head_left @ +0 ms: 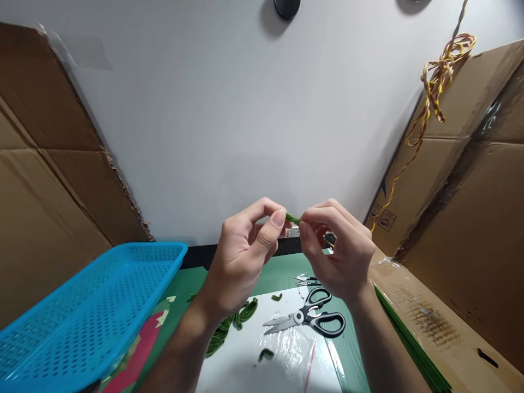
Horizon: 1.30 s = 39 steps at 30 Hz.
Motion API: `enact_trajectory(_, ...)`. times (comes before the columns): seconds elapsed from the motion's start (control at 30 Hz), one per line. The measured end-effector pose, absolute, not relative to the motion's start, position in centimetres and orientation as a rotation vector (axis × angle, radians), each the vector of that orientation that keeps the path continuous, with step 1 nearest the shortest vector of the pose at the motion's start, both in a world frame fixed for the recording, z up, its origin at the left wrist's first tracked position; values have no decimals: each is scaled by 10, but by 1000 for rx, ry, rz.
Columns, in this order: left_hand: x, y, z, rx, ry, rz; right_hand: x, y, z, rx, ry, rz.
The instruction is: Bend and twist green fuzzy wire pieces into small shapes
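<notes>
Both hands are raised above the far part of the green surface [280,263], and I log one short green fuzzy piece [292,219] suspended between them. Left hand [245,254]: thumb and index finger closed in a pinch on the piece's left end, other fingers curled in. Right hand [339,248]: thumb and index fingertips brought together at the piece's right end, remaining fingers bent.

Below, I note a white sheet [233,376] on the surface. Black-and-grey scissors [299,316] lie across its right edge, blades slightly parted and pointing left. Small snips [306,282] sit near its far right corner, partly behind the right hand. A heap of green loops [218,339] occupies the left part, partly hidden by the left forearm. One bent green offcut [277,297] lies near the far edge; another [266,354] is nearer, beside a clear plastic bag [289,352] with a red line.

At the surface's left edge I record a blue perforated basket [183,252]; at its right edge, long green stems [409,344] alongside cardboard [429,311].
</notes>
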State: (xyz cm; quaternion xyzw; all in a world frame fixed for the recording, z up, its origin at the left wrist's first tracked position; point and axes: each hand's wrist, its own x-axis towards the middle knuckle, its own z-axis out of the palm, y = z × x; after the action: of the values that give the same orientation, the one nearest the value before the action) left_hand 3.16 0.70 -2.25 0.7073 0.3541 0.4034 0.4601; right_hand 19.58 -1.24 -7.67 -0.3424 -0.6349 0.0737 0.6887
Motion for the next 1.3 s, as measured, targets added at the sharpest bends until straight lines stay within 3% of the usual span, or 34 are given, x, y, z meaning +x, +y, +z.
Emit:
enact_trajectory(0.47,34,7,-24,1979,967,1019,195,-7,-80,-751,-1357,320)
enact_trajectory(0.9,42,2,-31,2895,924,1346,193,-13,-74,-827,-1330,156)
enact_trajectory(1.3,46,-2,-30,2830,902,1484,196,-15,-69,-779,-1374,-39)
